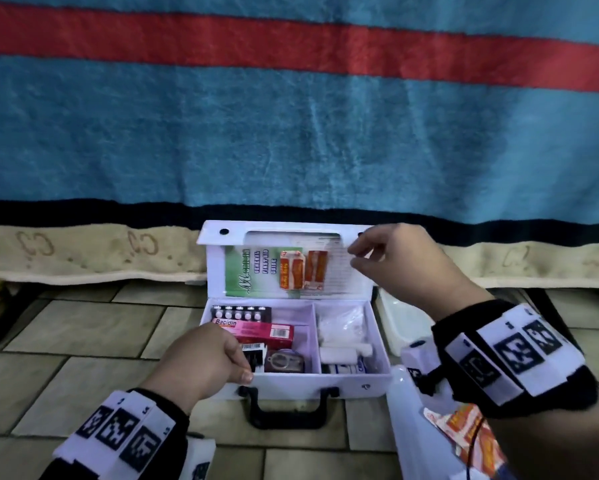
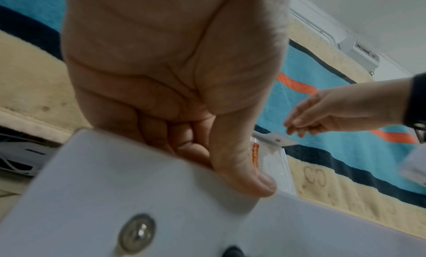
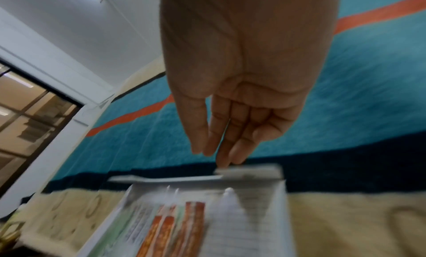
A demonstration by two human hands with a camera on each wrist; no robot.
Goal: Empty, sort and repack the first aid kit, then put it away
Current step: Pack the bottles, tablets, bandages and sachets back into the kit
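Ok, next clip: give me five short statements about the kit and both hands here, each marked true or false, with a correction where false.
1. The first aid kit lies open with its lid up. True.
2. The left hand grips the kit's front wall, thumb on the outside. True.
3. The right hand rests on the black carry handle. False: it is up by the lid's right side, and the handle is untouched.
4. The pink Bacidin box sits in the right compartment. False: it is in the left one.
5. Orange sachets sit in the lid pocket. True.
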